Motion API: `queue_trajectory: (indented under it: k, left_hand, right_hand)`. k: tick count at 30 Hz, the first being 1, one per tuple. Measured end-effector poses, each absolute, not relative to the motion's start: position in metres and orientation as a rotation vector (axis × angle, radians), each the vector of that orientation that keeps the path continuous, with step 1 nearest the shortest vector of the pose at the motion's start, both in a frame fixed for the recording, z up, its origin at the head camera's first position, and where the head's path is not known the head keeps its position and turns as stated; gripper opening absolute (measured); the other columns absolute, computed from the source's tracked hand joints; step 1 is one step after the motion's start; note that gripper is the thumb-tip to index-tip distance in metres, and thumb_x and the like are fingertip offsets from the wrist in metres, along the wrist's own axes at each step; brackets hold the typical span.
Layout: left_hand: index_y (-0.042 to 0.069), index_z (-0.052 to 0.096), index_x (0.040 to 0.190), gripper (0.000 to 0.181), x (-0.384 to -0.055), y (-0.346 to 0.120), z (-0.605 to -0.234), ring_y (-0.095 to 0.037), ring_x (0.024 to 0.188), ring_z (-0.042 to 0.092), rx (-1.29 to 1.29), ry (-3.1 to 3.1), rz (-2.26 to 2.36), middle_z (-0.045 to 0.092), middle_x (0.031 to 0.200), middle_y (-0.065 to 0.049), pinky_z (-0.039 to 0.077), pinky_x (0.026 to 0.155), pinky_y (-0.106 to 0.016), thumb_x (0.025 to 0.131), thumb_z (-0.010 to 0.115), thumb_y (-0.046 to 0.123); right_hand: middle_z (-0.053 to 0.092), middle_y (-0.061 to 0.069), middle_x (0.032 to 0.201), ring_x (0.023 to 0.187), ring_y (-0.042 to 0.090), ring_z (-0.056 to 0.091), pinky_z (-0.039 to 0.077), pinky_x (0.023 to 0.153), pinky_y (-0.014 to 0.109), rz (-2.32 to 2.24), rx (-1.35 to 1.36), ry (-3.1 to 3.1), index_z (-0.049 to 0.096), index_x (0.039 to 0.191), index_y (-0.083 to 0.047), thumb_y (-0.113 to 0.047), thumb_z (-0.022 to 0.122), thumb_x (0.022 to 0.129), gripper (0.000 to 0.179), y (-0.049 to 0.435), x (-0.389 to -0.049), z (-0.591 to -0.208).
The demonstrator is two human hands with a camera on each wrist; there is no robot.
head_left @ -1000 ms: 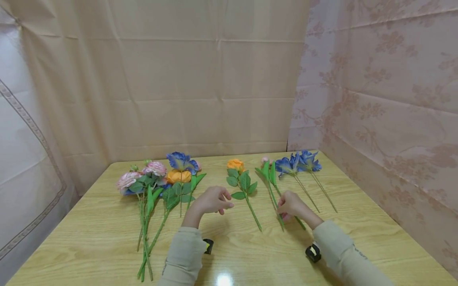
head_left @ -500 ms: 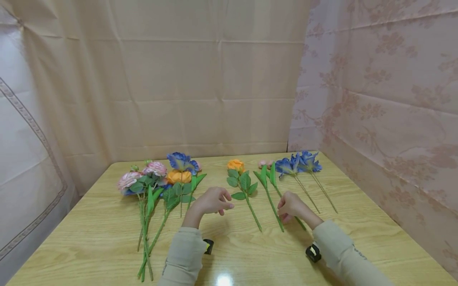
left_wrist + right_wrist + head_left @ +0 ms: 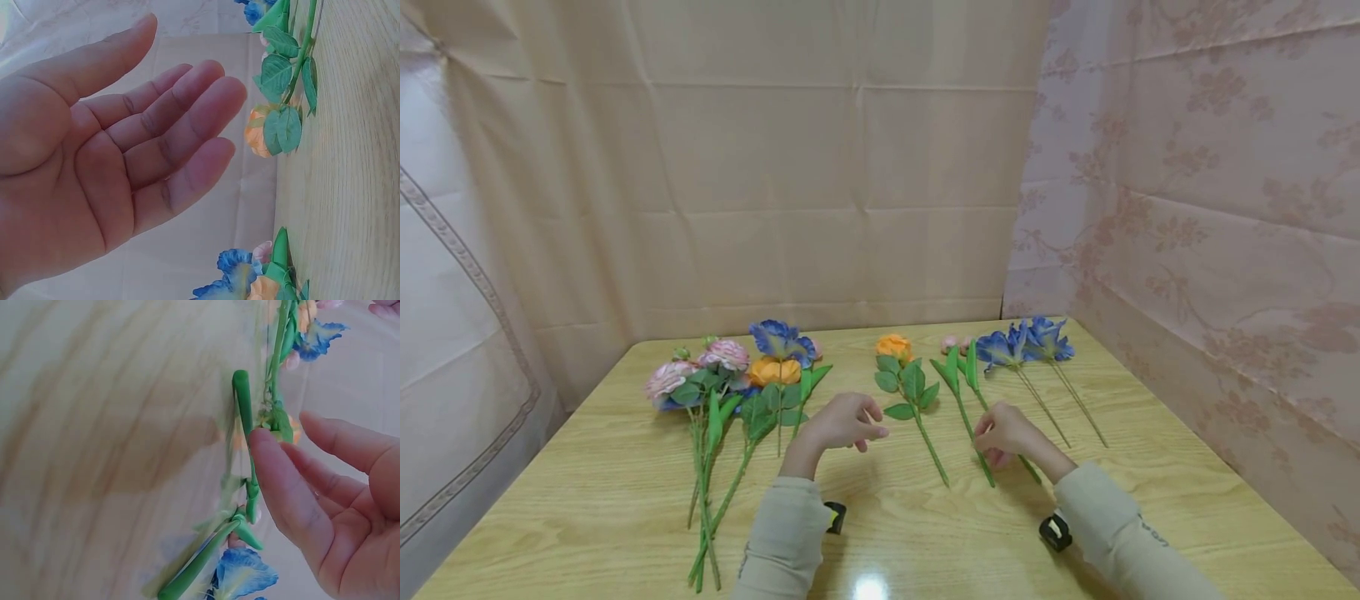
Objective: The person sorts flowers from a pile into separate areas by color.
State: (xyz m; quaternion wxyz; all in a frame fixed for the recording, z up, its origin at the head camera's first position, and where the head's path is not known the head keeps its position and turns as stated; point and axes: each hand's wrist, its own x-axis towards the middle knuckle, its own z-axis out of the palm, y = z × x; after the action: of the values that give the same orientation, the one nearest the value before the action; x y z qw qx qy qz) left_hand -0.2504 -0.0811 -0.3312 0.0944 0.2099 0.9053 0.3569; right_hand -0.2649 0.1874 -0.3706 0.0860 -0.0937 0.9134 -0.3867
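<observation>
In the head view, my right hand (image 3: pixel 1007 433) is at the lower stem of an artificial pink tulip (image 3: pixel 964 408), right of the middle of the table. The right wrist view shows a fingertip right at this tulip's green stem (image 3: pixel 242 394), with the thumb apart from the fingers. A second tulip (image 3: pixel 1028 469) lies close by, its stem partly under that hand. My left hand (image 3: pixel 846 421) hovers over the table, fingers relaxed and holding nothing. Between the hands lies an orange rose (image 3: pixel 893 347) with a leafy stem (image 3: pixel 928 442).
Two blue irises (image 3: pixel 1047 337) lie at the right on the wooden table (image 3: pixel 1180 517). A heap of pink flowers (image 3: pixel 667 379), another blue iris (image 3: pixel 778 340), an orange flower (image 3: pixel 775 370) and crossing green stems (image 3: pixel 703 517) covers the left side. Curtains (image 3: pixel 850 208) hang behind.
The left tulip's head has shifted slightly left, so two pink blooms now show apart. My right hand has moved a little left along with the stem; my left hand has hardly moved.
</observation>
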Motion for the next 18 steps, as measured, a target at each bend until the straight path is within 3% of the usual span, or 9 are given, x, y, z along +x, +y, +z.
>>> queue_trajectory:
  k: [6,18]
  left_hand:
    - [0.003,0.061,0.088,0.017,-0.25,-0.086,-0.328,-0.02,0.062,0.058,0.449,2.805,1.039,0.058,0.073,-0.003,0.045,0.056,-0.029,0.084,0.064,0.019]
    - [0.001,0.062,0.072,0.017,-0.258,-0.126,-0.332,-0.02,0.065,0.053,-0.044,3.066,0.909,0.059,0.071,-0.006,0.044,0.056,-0.034,0.08,0.066,0.016]
  right_hand:
    - [0.058,0.01,0.054,0.044,0.019,0.057,0.048,0.043,0.03,-1.111,-0.363,2.731,0.063,0.076,0.001,-0.004,0.064,0.079,0.006,0.184,-0.261,-0.369]
    - [0.058,0.008,0.059,0.046,0.02,0.058,0.049,0.043,0.03,-1.09,-0.355,2.729,0.063,0.078,0.0,-0.009,0.064,0.081,0.01,0.178,-0.256,-0.368]
